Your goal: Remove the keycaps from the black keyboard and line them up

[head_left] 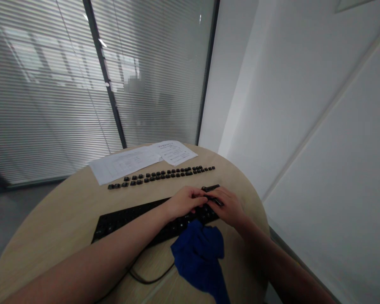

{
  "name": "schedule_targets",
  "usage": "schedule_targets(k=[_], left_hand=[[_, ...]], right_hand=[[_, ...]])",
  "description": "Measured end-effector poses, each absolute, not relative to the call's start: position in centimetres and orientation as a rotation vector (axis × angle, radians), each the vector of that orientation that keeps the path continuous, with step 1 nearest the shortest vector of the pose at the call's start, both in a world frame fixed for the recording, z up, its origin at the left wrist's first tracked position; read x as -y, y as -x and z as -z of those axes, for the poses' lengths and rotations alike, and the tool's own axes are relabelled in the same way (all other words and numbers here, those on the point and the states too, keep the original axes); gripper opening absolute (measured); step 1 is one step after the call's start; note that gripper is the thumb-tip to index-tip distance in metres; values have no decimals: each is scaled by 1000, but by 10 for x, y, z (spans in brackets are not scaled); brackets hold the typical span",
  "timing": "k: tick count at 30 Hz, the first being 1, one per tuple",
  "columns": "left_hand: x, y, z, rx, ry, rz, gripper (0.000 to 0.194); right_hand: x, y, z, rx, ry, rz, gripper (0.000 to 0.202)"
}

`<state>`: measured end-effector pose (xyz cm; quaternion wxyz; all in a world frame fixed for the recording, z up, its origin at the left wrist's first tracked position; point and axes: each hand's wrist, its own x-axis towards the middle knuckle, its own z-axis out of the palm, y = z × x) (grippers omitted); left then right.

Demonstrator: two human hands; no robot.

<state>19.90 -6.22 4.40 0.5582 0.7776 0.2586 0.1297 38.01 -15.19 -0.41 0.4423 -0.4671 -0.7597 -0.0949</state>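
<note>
A black keyboard (pixel 122 219) lies at a slant on the round table, with some of its keys off. Over its right end, my left hand (pixel 185 200) and my right hand (pixel 226 204) meet at the fingertips. My right hand's fingers are closed around a small dark object (pixel 218 201), too unclear to name. The fingers of my left hand are pinched against the same spot; what they hold is hidden. A blue cloth (pixel 198 249) lies crumpled over the keyboard's front edge, below both hands.
Loose black keycaps (pixel 189 173) stand in two rows behind the keyboard. Printed papers (pixel 126 162) lie at the far edge of the round wooden table (pixel 60 211). A black cable (pixel 150 282) curls in front. A white wall stands right; blinds (pixel 164 84) hang behind glass.
</note>
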Motion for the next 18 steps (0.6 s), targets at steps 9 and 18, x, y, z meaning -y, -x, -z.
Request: schedule_targets(k=[9, 18], left_hand=[[35, -63, -87, -1093, -2283, -727, 52], [-17, 44, -48, -1503, -1372, -1431, 51]], right_hand=[[94, -488, -6, 1710, 1848, -136, 25], [-13, -558, 22, 1696, 2050, -275, 21]])
